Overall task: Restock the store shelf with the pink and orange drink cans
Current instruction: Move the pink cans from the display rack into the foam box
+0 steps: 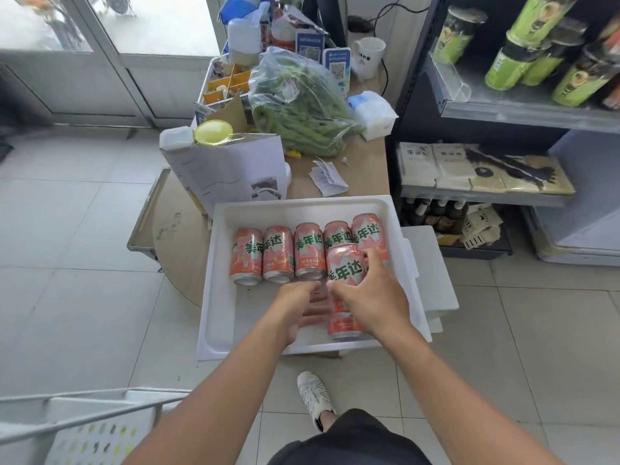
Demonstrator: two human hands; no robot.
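A white foam box [218, 263] on the low table holds a row of several pink and orange drink cans [277, 253] lying side by side. My right hand [372, 297] grips one can [345, 266], lifted a little above the row. Another can [344, 322] lies under that hand near the box's front wall. My left hand [292, 307] reaches into the box just left of it, its fingers curled and blurred against that can's side; whether they hold it I cannot tell. The store shelf [523, 112] stands at the right.
The shelf carries green cups [513, 65] above and flat packs [469, 169] below. Behind the box lie a white carton [235, 169], a bag of green beans [302, 105] and paper slips. A plastic basket [94, 431] sits at the lower left. My shoe [313, 397] is on the tiled floor.
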